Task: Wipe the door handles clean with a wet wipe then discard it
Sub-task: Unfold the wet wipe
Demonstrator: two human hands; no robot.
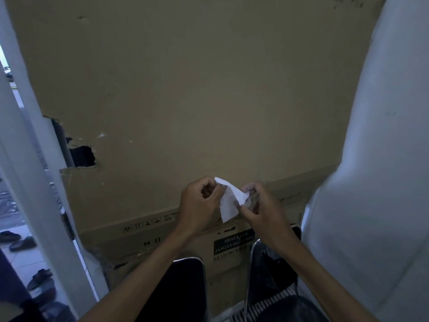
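A small white wet wipe (228, 201) hangs crumpled between both hands at the lower middle of the head view. My left hand (198, 205) pinches its upper left edge with curled fingers. My right hand (260, 205) pinches its right side between thumb and fingertips. Both hands are held up in front of a large sheet of brown cardboard (185, 101). No door handle shows in this view.
White door frame (41, 140) at the left, with a gap to a tiled floor and several shoes (22, 242). Torn hole in the cardboard (83, 156). White wall or door (383, 159) on the right. Two dark chairs with chrome frames (202, 275) stand below.
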